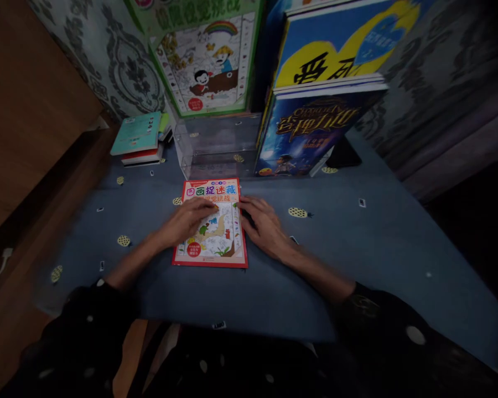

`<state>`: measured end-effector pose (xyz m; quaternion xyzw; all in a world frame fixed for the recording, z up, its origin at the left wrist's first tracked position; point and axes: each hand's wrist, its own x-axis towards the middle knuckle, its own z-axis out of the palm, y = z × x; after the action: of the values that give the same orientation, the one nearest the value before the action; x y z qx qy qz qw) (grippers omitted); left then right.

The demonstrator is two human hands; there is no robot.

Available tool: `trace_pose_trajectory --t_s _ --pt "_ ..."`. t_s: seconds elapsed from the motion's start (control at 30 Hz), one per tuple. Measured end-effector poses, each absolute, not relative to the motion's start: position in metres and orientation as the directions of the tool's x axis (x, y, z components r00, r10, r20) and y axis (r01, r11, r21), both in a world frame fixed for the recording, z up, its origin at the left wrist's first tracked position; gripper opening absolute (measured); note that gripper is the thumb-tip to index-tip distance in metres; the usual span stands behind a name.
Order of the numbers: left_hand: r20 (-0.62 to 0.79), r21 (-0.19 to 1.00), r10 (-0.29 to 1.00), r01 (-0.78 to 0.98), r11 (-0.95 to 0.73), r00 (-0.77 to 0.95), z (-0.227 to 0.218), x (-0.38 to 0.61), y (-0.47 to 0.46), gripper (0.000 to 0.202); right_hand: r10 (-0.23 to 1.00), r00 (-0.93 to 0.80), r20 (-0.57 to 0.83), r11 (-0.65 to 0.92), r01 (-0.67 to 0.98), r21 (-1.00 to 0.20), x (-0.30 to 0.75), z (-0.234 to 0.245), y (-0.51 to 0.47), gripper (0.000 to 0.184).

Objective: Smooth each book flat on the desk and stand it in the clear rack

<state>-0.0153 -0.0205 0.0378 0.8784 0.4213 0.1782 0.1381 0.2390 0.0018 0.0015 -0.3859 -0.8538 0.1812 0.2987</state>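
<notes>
A thin picture book (209,251) with a red border, colourful Chinese lettering and a drawn scene lies face up on the cloth-covered table. My left hand (190,221) rests across the left side of its cover, fingers stretched toward the middle. At the book's right edge is my right hand (265,226), its fingertips touching the margin and its thumb held apart from the fingers. Parts of the cover are hidden under my left hand.
Behind the book stands a clear plastic rack (216,149) bearing a large green-bordered book (207,66). On its right are a dark blue book (302,132) and a blue-and-yellow book (336,50). A small book stack (136,135) sits back left; a black flat object (343,152) lies back right.
</notes>
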Motion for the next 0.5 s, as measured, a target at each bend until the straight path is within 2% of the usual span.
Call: trace_pose_trajectory --t_s 0.1,0.3,0.5 --pt "0.213 0.476 0.846 0.704 -0.527 0.488 0.034 -0.042 0.01 0.042 0.706 -0.609 0.362 0.705 0.555 -0.442 0.227 0.008 0.002 0.036" --pt "0.259 0.734 0.896 0.529 -0.425 0.361 0.025 -0.066 0.035 0.036 0.42 -0.873 0.249 0.877 0.319 -0.359 0.173 0.019 0.011 0.041" --pt "0.271 0.798 0.921 0.47 -0.377 0.278 0.018 -0.068 0.035 0.034 0.308 -0.923 0.232 0.923 0.231 -0.307 0.133 0.017 0.013 0.043"
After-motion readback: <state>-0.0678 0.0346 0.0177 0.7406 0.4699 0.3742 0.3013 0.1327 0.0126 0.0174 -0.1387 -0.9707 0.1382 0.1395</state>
